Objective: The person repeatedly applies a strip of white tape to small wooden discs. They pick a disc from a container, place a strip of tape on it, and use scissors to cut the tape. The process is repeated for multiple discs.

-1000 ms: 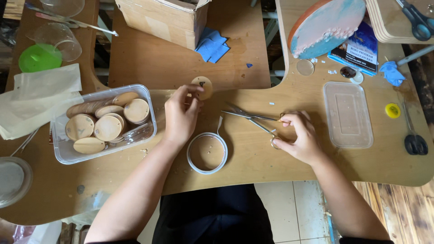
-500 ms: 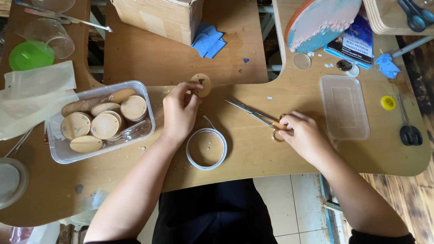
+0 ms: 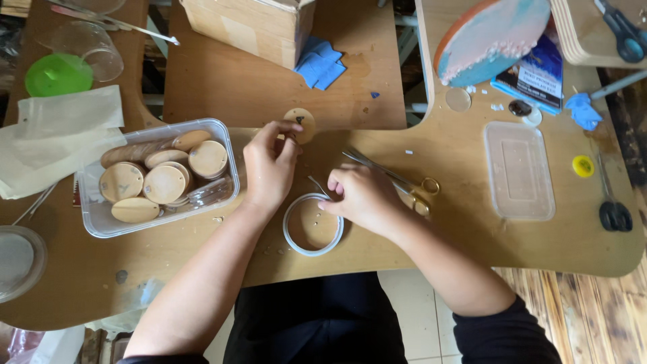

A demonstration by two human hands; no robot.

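My left hand [image 3: 269,168] reaches forward and pinches a small round wooden disc [image 3: 300,124] between thumb and fingertips, at the seam between two tabletops. My right hand [image 3: 364,197] rests with curled fingers just right of a white ring [image 3: 291,237] lying flat on the table. Its thumb and forefinger close on the end of a thin metal wire [image 3: 317,183] that sticks up from the ring's far side. Gold-handled scissors [image 3: 423,186] lie on the table behind the right hand, with no hand on them.
A clear plastic tub [image 3: 228,143] with several wooden discs sits to the left, beside folded paper [image 3: 60,138]. A clear lid [image 3: 519,172], black scissors [image 3: 612,214] and a yellow cap [image 3: 583,166] lie on the right. A cardboard box [image 3: 246,27] and blue scraps [image 3: 320,64] are at the back.
My right hand let go of the gold-handled scissors and moved left to the wire by the white ring. My left hand stayed on the small wooden disc.
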